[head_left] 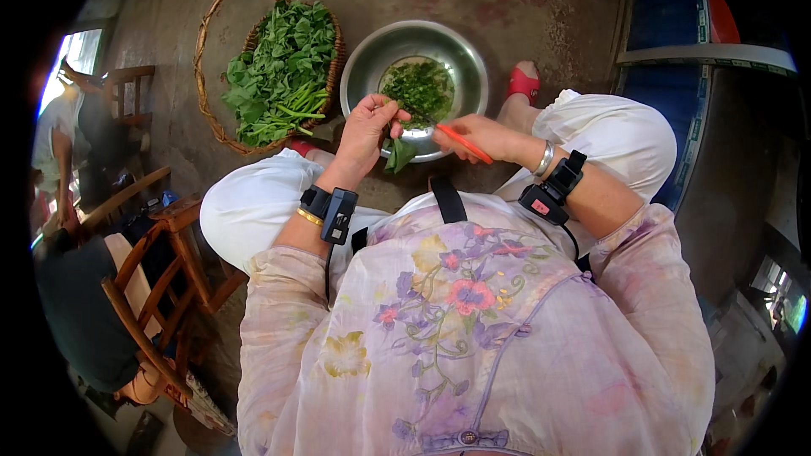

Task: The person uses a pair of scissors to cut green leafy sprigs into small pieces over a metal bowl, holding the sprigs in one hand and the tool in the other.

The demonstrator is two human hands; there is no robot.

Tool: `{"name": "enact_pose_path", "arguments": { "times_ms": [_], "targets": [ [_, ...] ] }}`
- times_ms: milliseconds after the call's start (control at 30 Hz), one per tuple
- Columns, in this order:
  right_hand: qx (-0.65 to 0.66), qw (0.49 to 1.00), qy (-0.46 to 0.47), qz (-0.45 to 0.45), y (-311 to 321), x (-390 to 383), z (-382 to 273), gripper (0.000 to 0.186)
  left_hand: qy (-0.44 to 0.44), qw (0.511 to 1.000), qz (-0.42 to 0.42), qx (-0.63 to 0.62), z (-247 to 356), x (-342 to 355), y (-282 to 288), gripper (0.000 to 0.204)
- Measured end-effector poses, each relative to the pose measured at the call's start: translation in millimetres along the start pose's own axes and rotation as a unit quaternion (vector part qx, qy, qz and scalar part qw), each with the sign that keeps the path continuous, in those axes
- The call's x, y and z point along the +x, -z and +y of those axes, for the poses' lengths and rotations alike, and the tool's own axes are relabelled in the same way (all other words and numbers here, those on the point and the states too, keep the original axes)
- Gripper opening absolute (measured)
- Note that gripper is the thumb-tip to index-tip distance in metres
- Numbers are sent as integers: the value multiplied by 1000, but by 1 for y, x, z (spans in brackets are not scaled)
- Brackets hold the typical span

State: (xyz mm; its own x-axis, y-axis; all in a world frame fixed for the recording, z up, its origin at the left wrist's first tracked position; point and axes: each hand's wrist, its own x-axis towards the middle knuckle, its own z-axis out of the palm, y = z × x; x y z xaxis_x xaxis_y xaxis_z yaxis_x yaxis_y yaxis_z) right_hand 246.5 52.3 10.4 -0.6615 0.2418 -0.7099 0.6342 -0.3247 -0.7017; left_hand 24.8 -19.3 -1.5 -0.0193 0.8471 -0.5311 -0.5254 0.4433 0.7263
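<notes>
My left hand (365, 131) pinches a leafy green stem, and its broad leaf (400, 154) hangs down below the fingers. My right hand (481, 136) is closed around orange-handled scissors (465, 145), whose blades point left toward the pinched stem. Both hands are over the near side of a wide steel basin (353, 67) on the floor. Chopped greens (422, 88) lie in the bottom of the basin. Left of it stands a woven basket (203, 59) heaped with leafy greens (283, 63), with cut stems toward its near right side.
My knees in white trousers flank the basin, and a red slipper (524, 82) shows by the right knee. Wooden chairs (139, 287) stand at the left, where other people are partly visible. A blue panel (663, 25) rises at the far right.
</notes>
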Motion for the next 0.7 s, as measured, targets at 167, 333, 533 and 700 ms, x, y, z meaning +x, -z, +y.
{"name": "enact_pose_path", "arguments": {
  "times_ms": [167, 333, 533, 700],
  "targets": [
    [-2, 1000, 5, 5, -1, -3, -5, 50, -15, 1000, 8, 10, -1, 0, 1, 11],
    [-4, 1000, 15, 5, 2, -6, -8, 50, -5, 1000, -1, 13, -3, 2, 3, 11],
    [-24, 998, 26, 49, -1, 5, 6, 46, 0, 1000, 23, 6, -1, 1, 0, 10],
    [-8, 999, 39, 35, -4, 3, 4, 42, -5, 1000, 16, -16, 0, -1, 0, 10]
  ]
}}
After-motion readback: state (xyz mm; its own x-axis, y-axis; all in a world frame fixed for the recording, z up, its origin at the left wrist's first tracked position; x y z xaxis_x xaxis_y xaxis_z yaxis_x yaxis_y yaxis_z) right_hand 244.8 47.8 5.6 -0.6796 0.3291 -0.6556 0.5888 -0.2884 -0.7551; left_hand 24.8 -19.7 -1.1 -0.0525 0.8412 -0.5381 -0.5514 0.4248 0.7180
